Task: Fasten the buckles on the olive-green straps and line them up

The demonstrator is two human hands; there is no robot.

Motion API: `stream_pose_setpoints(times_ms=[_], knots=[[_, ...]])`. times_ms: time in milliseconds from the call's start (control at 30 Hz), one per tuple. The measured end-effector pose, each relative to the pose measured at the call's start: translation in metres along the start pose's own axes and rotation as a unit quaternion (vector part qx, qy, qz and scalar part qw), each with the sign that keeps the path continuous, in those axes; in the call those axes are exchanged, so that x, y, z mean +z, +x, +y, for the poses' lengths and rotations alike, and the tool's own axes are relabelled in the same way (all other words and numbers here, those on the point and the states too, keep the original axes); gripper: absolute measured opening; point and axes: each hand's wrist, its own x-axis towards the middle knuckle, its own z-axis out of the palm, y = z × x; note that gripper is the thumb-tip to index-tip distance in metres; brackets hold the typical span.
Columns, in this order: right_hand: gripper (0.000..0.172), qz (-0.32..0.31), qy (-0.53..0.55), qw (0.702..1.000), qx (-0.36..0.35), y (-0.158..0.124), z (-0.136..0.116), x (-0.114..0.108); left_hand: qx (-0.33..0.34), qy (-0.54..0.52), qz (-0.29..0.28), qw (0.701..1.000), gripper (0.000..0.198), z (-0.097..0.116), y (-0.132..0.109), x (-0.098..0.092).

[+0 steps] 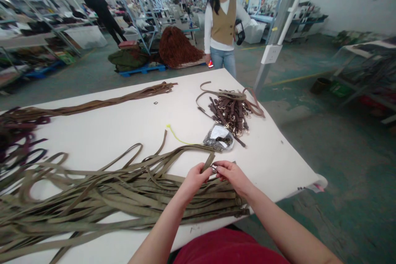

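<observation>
An olive-green strap (208, 161) is pinched in my left hand (196, 174), its end sticking up past the thumb. My right hand (230, 174) closes its fingertips on a small dark metal ring or buckle (214, 168), right against the strap. The fingers partly hide that piece, so I cannot tell whether the strap passes through it. Beneath both hands spreads a large heap of olive-green straps (123, 189), running off to the left. Just beyond the hands lies a clear plastic bag (220, 137) of dark metal hardware with a white label.
Short brown straps with metal clasps (232, 111) are piled at the back right of the white table (272, 165). Long brown straps (102, 103) lie along the far side. A yellow-green cord (176, 137) and a loose ring (155, 103) lie mid-table. A person (223, 24) stands beyond the table.
</observation>
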Motion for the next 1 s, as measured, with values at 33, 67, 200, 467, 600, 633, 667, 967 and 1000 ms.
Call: stream_pose_setpoints(times_ms=[33, 67, 200, 467, 600, 633, 667, 967, 1000], knots=[[0.032, 0.002, -0.011, 1.000, -0.004, -0.001, -0.001, 0.001, 0.001, 0.005, 0.001, 1.000, 0.026, 0.000, -0.001, 0.000], [0.031, 0.004, -0.020, 1.000, -0.007, -0.002, -0.001, 0.002, 0.002, 0.007, 0.003, 1.000, 0.026, 0.000, -0.002, 0.000], [0.033, 0.011, -0.026, 1.000, -0.010, -0.005, -0.002, 0.003, 0.001, 0.007, 0.009, 1.000, 0.025, -0.001, -0.005, 0.001], [0.027, 0.023, -0.181, 0.981, -0.070, 0.001, 0.011, -0.002, 0.050, 0.117, 0.024, 0.992, 0.025, -0.008, -0.010, 0.002], [0.021, 0.032, -0.187, 0.981, -0.032, 0.001, 0.011, -0.001, 0.135, 0.288, 0.043, 0.947, 0.020, -0.011, -0.017, 0.003], [0.023, 0.032, -0.153, 0.988, -0.010, 0.000, 0.010, 0.000, 0.155, 0.335, 0.041, 0.929, 0.019, -0.012, -0.019, 0.004], [0.026, 0.029, -0.109, 0.994, 0.010, -0.002, 0.009, 0.002, 0.174, 0.377, 0.040, 0.909, 0.019, -0.014, -0.021, 0.005], [0.033, 0.051, -0.036, 0.998, 0.001, -0.009, 0.011, 0.005, 0.176, 0.300, 0.043, 0.937, 0.024, -0.027, -0.026, 0.009], [0.033, 0.060, -0.035, 0.998, -0.009, -0.009, 0.011, 0.005, 0.146, 0.250, 0.052, 0.956, 0.027, -0.026, -0.026, 0.008]])
